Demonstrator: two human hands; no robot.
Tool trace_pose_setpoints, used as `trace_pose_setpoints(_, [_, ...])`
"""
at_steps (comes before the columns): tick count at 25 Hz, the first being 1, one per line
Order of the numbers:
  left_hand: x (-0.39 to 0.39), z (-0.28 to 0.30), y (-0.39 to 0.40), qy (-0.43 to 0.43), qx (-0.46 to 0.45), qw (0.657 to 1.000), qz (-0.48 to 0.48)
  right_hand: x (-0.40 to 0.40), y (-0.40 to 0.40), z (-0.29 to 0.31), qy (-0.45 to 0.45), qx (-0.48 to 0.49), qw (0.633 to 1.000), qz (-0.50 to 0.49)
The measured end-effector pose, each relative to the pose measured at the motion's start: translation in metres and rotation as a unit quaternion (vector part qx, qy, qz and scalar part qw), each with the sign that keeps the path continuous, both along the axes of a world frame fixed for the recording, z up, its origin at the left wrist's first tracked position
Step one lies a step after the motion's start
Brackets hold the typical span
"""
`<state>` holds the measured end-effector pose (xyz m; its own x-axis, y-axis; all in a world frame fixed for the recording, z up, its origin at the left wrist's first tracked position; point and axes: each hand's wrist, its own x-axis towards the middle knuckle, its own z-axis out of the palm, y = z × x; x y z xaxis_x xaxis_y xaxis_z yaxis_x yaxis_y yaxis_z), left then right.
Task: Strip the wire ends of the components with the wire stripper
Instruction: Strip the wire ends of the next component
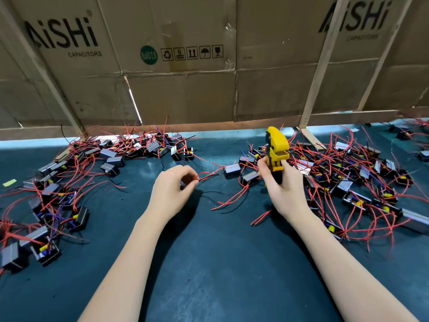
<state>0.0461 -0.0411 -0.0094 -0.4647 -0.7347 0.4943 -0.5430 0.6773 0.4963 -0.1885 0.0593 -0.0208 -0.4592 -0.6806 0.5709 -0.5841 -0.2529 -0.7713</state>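
Note:
My right hand (282,184) grips the handles of a yellow wire stripper (276,147), its jaws pointing up and away above the mat. My left hand (173,188) pinches a red wire (206,175) near its end. That wire runs right toward a small grey-topped component (231,170) lying on the mat. A dark part shows under my left fingers, mostly hidden. The stripper is apart from the pinched wire, about a hand's width to its right.
Piles of small black components with red wires lie on the dark mat (209,263) at the left (58,194), back centre (148,145) and right (359,182). A cardboard wall (185,66) on wooden struts closes the back. Loose red wires (232,201) lie between my hands.

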Motion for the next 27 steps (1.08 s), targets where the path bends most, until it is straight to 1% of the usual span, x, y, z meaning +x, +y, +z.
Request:
trace_pose_setpoints(1, [0.000,0.000,0.000,0.021,0.011,1.000,0.006,0.001,-0.001,-0.002,-0.022,0.016,1.000,0.015])
trace_pose_setpoints(4, [-0.003,-0.001,0.001,0.055,0.063,0.996,0.007,0.003,-0.002,-0.004,-0.039,0.038,0.998,0.015])
trace_pose_setpoints(6, [-0.005,0.000,0.004,0.086,0.096,0.992,0.000,0.005,-0.002,-0.002,-0.079,0.054,0.995,0.018])
trace_pose_setpoints(9, [-0.009,0.002,0.009,0.134,0.109,0.985,-0.014,0.002,-0.002,0.003,-0.165,0.117,0.979,0.025])
trace_pose_setpoints(11, [-0.012,0.004,0.012,0.163,0.117,0.980,-0.017,0.002,-0.001,0.005,-0.186,0.146,0.971,0.031])
trace_pose_setpoints(12, [-0.014,0.004,0.013,0.175,0.123,0.977,-0.020,0.003,0.000,0.006,-0.181,0.143,0.973,0.031])
trace_pose_setpoints(13, [-0.015,0.005,0.013,0.185,0.133,0.973,-0.024,0.005,0.002,0.007,-0.164,0.128,0.978,0.027])
trace_pose_setpoints(14, [-0.016,0.005,0.014,0.192,0.144,0.970,-0.031,0.005,0.004,0.008,-0.125,0.108,0.986,0.012])
trace_pose_setpoints(15, [-0.017,0.006,0.014,0.200,0.154,0.967,-0.040,0.004,0.005,0.008,-0.057,0.090,0.994,-0.020])
trace_pose_setpoints(16, [-0.017,0.006,0.014,0.211,0.164,0.962,-0.048,0.002,0.006,0.008,0.029,0.080,0.994,-0.070])
trace_pose_setpoints(17, [-0.017,0.007,0.014,0.225,0.172,0.958,-0.055,-0.001,0.006,0.008,0.116,0.078,0.982,-0.130])
trace_pose_setpoints(18, [-0.018,0.007,0.014,0.238,0.179,0.953,-0.060,-0.004,0.006,0.008,0.184,0.083,0.961,-0.188])
trace_pose_setpoints(19, [-0.018,0.008,0.015,0.249,0.184,0.949,-0.065,-0.006,0.007,0.008,0.224,0.093,0.942,-0.231])
trace_pose_setpoints(22, [-0.018,0.009,0.015,0.265,0.194,0.941,-0.078,-0.009,0.006,0.007,0.251,0.144,0.914,-0.284])
trace_pose_setpoints(24, [-0.018,0.009,0.016,0.266,0.198,0.939,-0.087,-0.011,0.006,0.004,0.265,0.176,0.901,-0.297])
trace_pose_setpoints(27, [-0.019,0.009,0.018,0.261,0.199,0.940,-0.097,-0.012,0.004,0.002,0.295,0.195,0.885,-0.301])
